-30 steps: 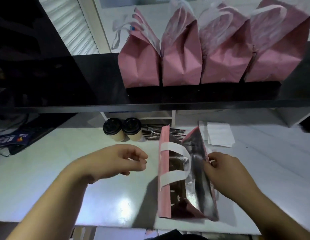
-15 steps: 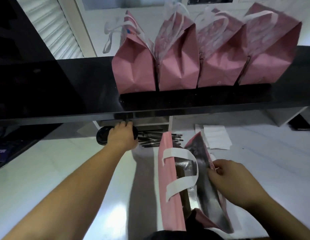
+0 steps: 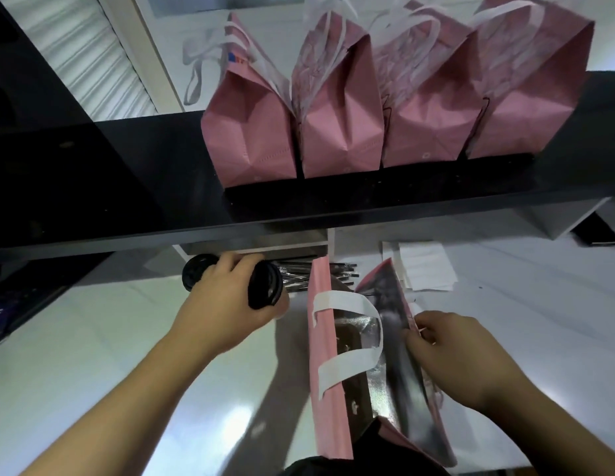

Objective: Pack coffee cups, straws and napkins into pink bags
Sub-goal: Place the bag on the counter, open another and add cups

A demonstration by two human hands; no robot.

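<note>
Open pink foil-lined bag [image 3: 337, 372] on white counter [image 3: 76, 372], mouth held apart by right hand [image 3: 450, 352] pinching rim. Black-lidded paper coffee cup [image 3: 264, 286] gripped, tilted, by closed left hand [image 3: 227, 304]; second cup [image 3: 196, 274] behind. Step judged: cup loading; upright insertion needed next. Four packed pink bags [image 3: 337, 115] shelved above. No legible writing.

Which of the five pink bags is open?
The pink bag on the white counter, its silver lining showing, held by the right hand. The four on the black shelf stand pinched shut.
</note>
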